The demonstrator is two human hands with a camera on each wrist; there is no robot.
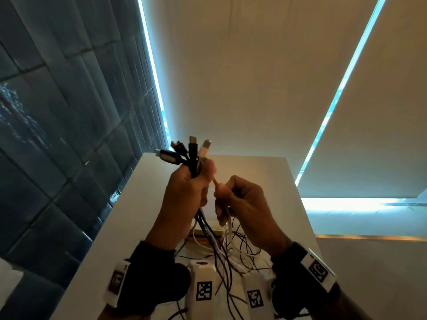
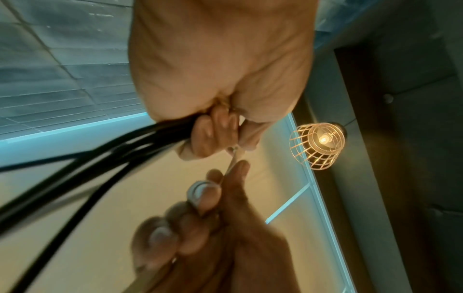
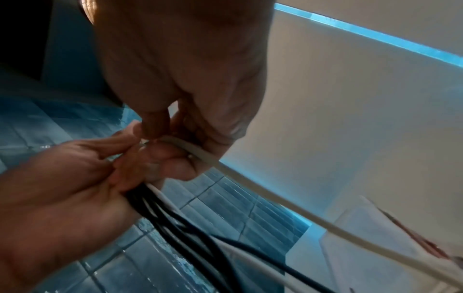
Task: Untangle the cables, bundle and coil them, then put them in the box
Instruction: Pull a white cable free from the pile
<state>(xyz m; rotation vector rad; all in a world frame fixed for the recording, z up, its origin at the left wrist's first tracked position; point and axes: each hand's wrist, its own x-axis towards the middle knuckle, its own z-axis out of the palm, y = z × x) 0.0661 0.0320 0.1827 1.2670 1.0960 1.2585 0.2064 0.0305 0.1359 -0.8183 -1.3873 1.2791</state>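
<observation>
left hand point(image 1: 184, 188): fist hides the middle of the cable bundle point(image 1: 209, 229); cable count not readable
right hand point(image 2: 200, 234): motion-blurred in the left wrist view; lower part cut by the bottom edge
white cable point(image 3: 275, 196): its tip is hidden where the fingers of both hands meet; far end leaves frame at right
box point(image 1: 208, 232): mostly hidden behind hands and cables; shape unclear
connectors point(image 1: 184, 150): dark, small; types not readable
table point(image 1: 265, 172): near edge cut off

Bare white tabletop point(image 1: 254, 172) lies open at frame centre, beyond the hands. Loose black and white cables point(image 1: 231, 252) clutter its lower-centre stretch.
</observation>
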